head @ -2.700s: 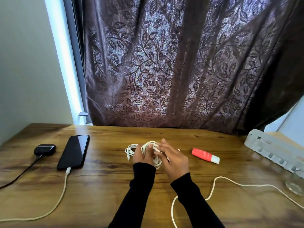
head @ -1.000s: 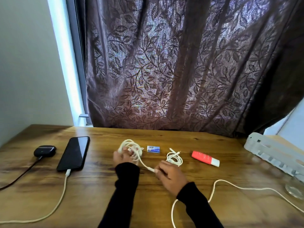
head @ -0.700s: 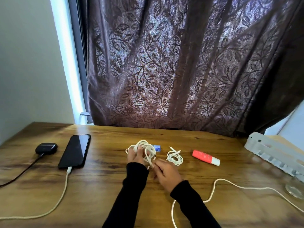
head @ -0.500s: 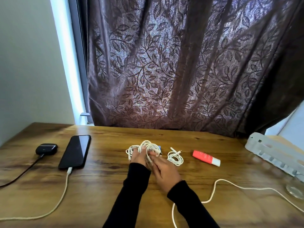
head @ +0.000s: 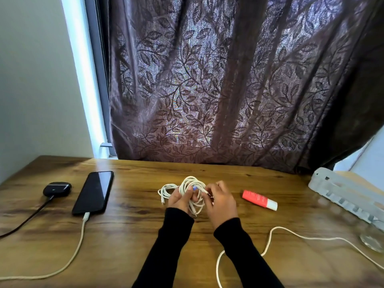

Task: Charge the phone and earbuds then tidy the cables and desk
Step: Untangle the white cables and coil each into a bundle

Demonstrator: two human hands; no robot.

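Observation:
A black phone (head: pixel 94 191) lies at the left of the wooden desk (head: pixel 128 235) with a white cable (head: pixel 80 240) plugged into its near end. Left of it sits a black earbuds case (head: pixel 57 189) on a dark cable (head: pixel 27 219). At the desk's middle my left hand (head: pixel 180 199) grips a coil of white cable (head: pixel 192 187). My right hand (head: pixel 220 201) pinches that cable's end beside the coil. A smaller white bundle (head: pixel 166 191) lies just left of my left hand.
A red and white tube (head: pixel 259 200) lies right of my hands. A loose white cable (head: pixel 291 238) runs across the near right. A pale plastic rack (head: pixel 345 194) and a glass (head: pixel 373 239) stand at the right edge. A patterned curtain (head: pixel 207 90) hangs behind the desk.
My right hand wound the loose cable end onto the coil in my left hand. Both hands drew together and drifted right, now covering the small cable bundle and most of the blue item.

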